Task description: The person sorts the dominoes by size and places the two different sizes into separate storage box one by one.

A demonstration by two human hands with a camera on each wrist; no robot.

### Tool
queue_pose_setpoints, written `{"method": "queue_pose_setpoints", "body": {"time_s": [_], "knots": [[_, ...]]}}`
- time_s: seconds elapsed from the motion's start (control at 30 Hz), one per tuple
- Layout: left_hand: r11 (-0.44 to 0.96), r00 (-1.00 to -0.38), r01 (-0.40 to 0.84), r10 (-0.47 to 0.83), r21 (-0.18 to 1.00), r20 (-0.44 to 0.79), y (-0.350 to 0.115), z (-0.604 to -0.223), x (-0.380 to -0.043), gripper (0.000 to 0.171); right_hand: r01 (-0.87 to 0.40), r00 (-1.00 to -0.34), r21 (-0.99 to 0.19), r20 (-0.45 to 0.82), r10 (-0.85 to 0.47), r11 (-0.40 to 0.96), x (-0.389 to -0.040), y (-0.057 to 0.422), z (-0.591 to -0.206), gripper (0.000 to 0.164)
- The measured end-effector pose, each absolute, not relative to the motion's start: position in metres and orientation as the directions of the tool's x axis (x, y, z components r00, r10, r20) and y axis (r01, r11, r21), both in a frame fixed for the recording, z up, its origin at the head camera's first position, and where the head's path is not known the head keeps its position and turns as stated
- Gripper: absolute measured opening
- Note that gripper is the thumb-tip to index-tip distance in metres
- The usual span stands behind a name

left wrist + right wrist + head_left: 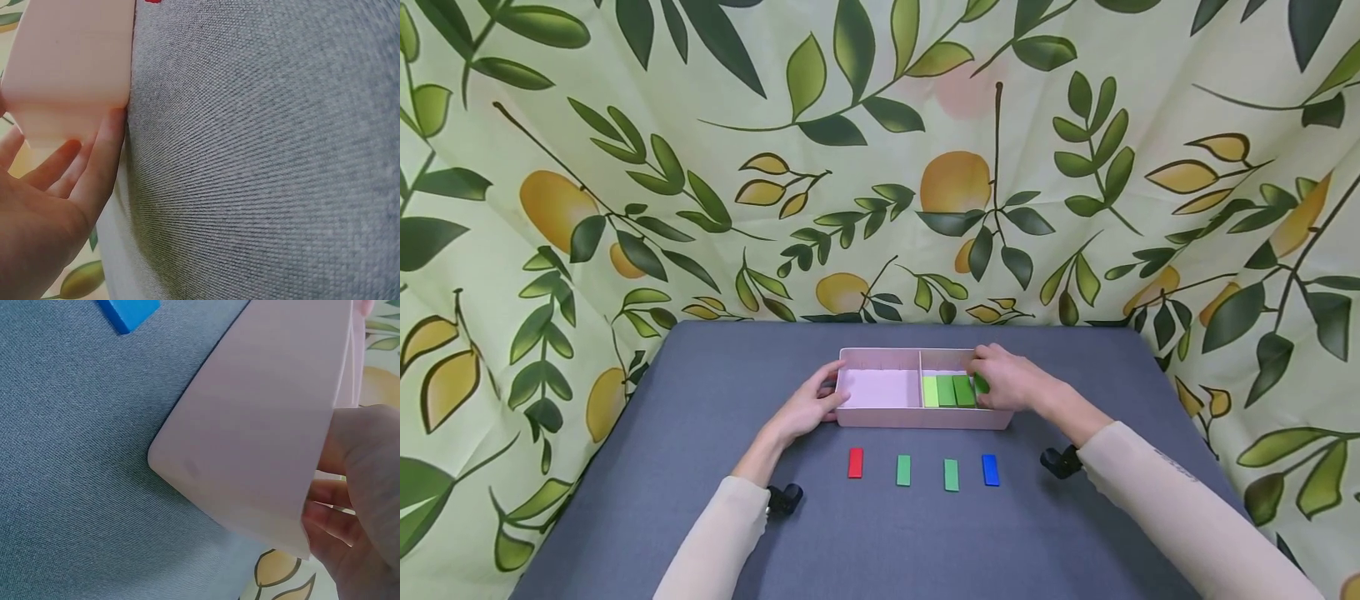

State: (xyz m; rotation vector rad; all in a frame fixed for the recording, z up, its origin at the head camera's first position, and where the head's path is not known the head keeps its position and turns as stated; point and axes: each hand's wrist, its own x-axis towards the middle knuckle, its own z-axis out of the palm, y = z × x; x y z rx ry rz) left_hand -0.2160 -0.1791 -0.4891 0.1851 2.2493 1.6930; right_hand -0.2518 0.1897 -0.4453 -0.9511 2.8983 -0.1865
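A pink two-compartment box (880, 419) stands on the grey cloth. My left hand (805, 407) touches its left end; in the left wrist view the fingers (103, 156) lie fairly straight against the end wall. My right hand (1011, 379) reaches over the right end into the smaller compartment. It pinches a green block (981, 384) there, partly hidden by the fingers. Beside that block, a light green block (930, 392) and two green blocks (955, 392) sit in a row. In the right wrist view the box wall (250, 425) hides the fingertips.
In front of the box a red block (856, 463), two green blocks (903, 471) and a blue block (991, 470) lie spaced apart on the cloth-covered table (880, 542). A leaf-and-fruit patterned curtain (880, 167) hangs behind and at both sides.
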Motion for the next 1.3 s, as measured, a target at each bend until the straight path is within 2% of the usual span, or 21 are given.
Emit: {"method": "queue_pose_setpoints", "body": {"time_s": [0.6,1.03,1.3], "knots": [[0.29,-0.941,-0.091,0.289,0.953,-0.177,-0.177,-0.489,-0.215,0.064,-0.596,-0.783,-0.118,-0.134,-0.608,0.794,-0.258,0.184,-0.455,0.036],[0.321,-0.947,-0.092,0.266,0.943,-0.183,-0.177,-0.489,-0.217,0.063,-0.61,-0.786,-0.209,0.042,-0.616,0.764,-0.24,0.182,-0.431,0.033],[0.324,-0.944,-0.099,0.267,0.941,-0.191,-0.177,-0.488,-0.215,0.063,-0.636,-0.772,-0.173,0.127,-0.623,0.752,-0.22,0.178,-0.412,0.034]]}}
